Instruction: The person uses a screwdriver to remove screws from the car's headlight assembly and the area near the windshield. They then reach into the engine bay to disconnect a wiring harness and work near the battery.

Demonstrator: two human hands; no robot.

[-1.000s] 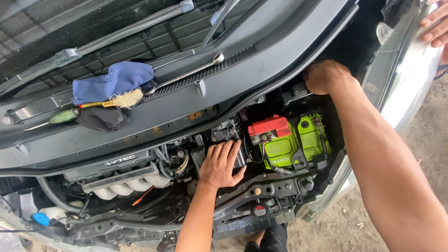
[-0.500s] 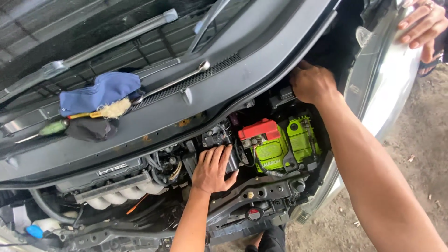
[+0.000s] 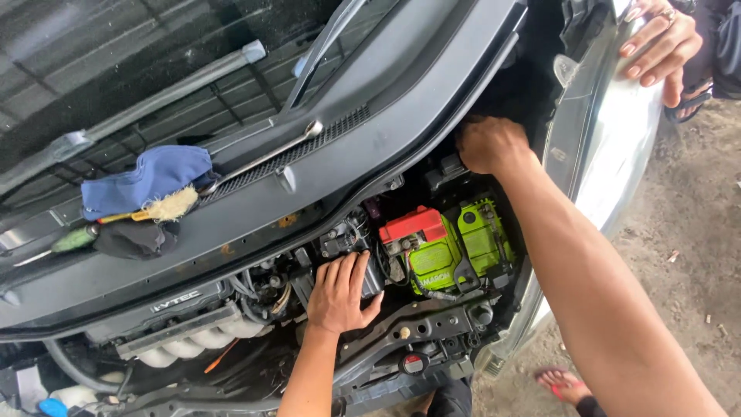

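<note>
Head view, hands:
L hand (image 3: 340, 293): yours, fingers spread flat, palm down on dark engine parts just left of the battery (image 3: 448, 247). It braces; it grips nothing.
R hand (image 3: 490, 145): yours, curled shut, knuckles up, reaching into the dark gap behind the battery, under the cowl (image 3: 347, 162). Can't tell what it pinches, if anything; fingertips hidden.
Other hand (image 3: 656, 42): someone else's, top right, resting on the fender (image 3: 610, 147), fingers loosely bent. Not yours.

Head view, things:
Battery: green case w/ red terminal cover (image 3: 413, 224) on its left end, seated in the bay betw. your 2 hands, near the fender side. Looks in place, cables attached.
Manifold (image 3: 193, 340): pale runners, bottom left, well apart from both hands.
Cloths (image 3: 147, 181): blue rag and a dark one on the cowl, brush and green-handled tool beside them.
Wrench (image 3: 262, 158): lies along the cowl grille, untouched.

Step, my read: you're feeling for sth. behind the battery w/ R hand while L steadies you. Early stage, no tool picked up.
Next move needs: work by touch, since the spot is out of sight; keep L planted, keep your R wrist clear of the red terminal.
</note>
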